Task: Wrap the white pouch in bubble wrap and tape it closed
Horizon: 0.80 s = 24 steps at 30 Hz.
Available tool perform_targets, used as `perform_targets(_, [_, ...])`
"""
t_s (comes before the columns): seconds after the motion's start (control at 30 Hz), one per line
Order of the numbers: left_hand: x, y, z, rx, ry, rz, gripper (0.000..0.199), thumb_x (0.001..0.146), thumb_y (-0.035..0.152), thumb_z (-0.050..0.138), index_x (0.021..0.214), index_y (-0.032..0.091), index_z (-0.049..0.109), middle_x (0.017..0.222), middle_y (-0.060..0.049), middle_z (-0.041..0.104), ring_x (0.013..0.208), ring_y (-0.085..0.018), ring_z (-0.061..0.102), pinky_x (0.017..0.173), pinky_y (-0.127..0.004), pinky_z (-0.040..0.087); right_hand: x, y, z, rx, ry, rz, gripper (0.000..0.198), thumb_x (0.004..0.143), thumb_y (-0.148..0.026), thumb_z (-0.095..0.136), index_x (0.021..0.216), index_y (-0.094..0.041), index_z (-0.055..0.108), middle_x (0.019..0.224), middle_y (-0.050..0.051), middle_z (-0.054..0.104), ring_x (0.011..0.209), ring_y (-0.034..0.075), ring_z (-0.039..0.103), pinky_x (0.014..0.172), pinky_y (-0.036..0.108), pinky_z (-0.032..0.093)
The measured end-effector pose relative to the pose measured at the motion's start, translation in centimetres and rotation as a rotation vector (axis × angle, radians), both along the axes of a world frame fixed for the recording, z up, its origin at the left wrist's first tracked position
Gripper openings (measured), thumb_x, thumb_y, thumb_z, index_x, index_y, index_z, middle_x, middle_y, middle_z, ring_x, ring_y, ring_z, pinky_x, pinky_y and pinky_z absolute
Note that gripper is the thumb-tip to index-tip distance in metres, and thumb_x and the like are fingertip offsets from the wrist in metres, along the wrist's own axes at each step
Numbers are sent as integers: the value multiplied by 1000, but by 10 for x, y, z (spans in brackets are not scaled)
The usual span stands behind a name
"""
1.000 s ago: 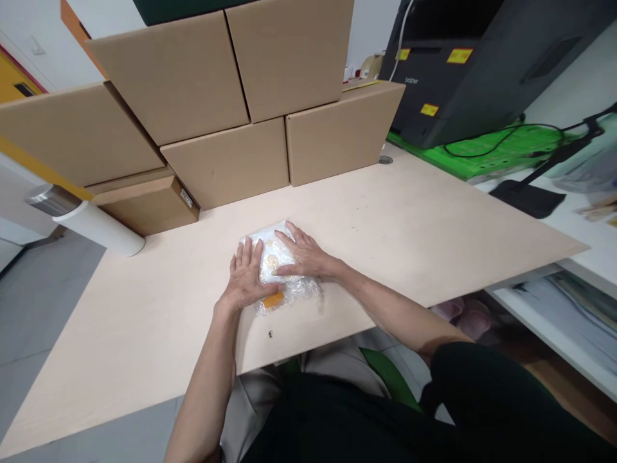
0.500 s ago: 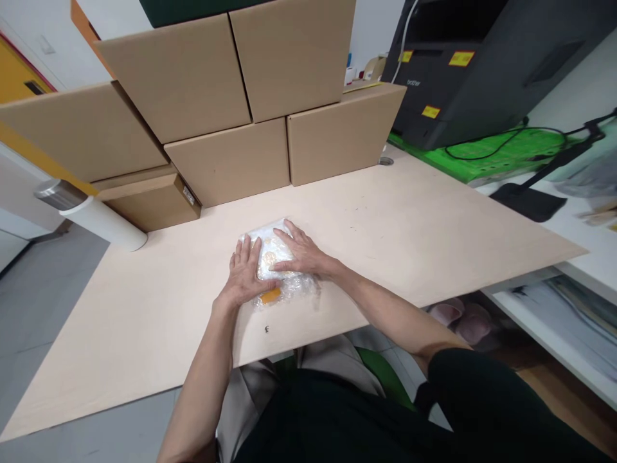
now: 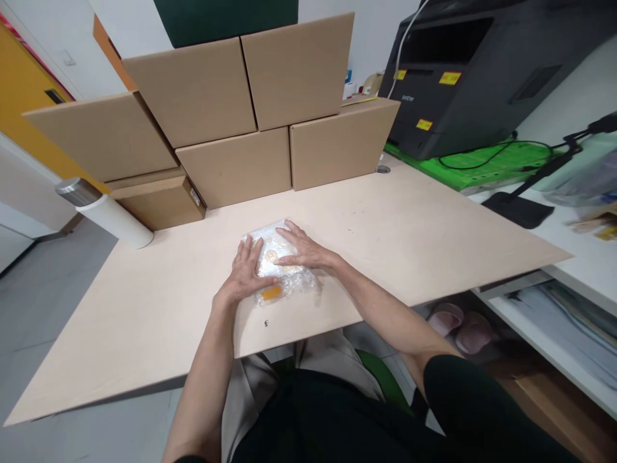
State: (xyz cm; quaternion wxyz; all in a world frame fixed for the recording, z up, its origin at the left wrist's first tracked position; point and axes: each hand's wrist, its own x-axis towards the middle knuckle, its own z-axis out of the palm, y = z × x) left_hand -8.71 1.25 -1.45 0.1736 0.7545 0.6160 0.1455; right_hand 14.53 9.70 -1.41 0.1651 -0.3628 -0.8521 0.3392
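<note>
A flat packet in clear plastic wrap, white with yellowish round marks, lies on the light wooden table. At its near side the wrap is crumpled, and an orange patch shows there. Along the packet's left side rests my left hand, fingers spread and thumb reaching across the near part. My right hand lies over the right side, its fingers apart and pressed on the top. Both hands touch the packet from above; parts of it are hidden under them.
Stacked cardboard boxes stand along the table's back. A white bottle with a metal cap is at the left edge. To the right are a dark printer on a green surface and a black stand base.
The head view has tilted and shifted slightly. My hands stay on the packet in nearly the same pose, with the right thumb moved a little.
</note>
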Motion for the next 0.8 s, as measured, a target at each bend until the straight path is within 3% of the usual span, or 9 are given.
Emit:
perform_targets(0.17, [-3,-5,11,-74,-21,-19,111,72,71,67,159,25,15,167,-15,-5,152,-36,-10,120,-57,9,4,4,-1,-20,69,22,114,70,-79,64,159,-21,20,167,14,0,154,30,1,123,48,11])
perform_targets(0.33, [-4,-7,13,-106,-116,29,112,70,68,71,159,24,18,166,-14,-15,152,-38,-8,121,-55,14,-1,2,-5,-5,108,-66,116,68,-74,70,159,-23,19,167,13,-3,153,33,-2,122,53,11])
perform_targets(0.4, [-10,-8,13,-80,-244,106,101,78,64,64,158,22,19,166,-16,-10,152,-38,7,119,-52,26,0,3,-5,4,208,-183,105,75,-69,65,158,-23,22,165,15,9,151,34,14,119,54,21])
perform_targets(0.5, [-24,-10,16,-74,-386,172,74,92,47,50,157,26,23,164,-15,11,144,-32,37,111,-48,41,10,9,-2,-54,318,-311,69,90,-54,48,151,-23,38,145,15,48,126,30,52,106,52,41])
perform_targets(0.57, [-33,-12,17,-100,-374,112,71,89,36,53,156,33,28,165,-10,11,145,-31,36,111,-48,42,19,13,2,-90,295,-238,57,91,-43,46,144,-24,48,131,12,58,114,27,58,101,50,46])
perform_targets(0.7, [-40,-13,17,-96,-325,42,85,79,28,64,155,38,28,168,0,-4,153,-34,7,118,-54,31,33,15,12,-50,185,47,57,82,-37,60,138,-28,55,145,8,48,134,28,43,112,52,36])
perform_targets(0.8, [-34,-12,18,-118,-415,31,78,81,31,62,154,33,34,168,-2,0,153,-31,10,118,-49,32,31,12,13,-90,226,63,58,83,-44,62,138,-31,55,149,6,45,139,28,40,113,52,33])
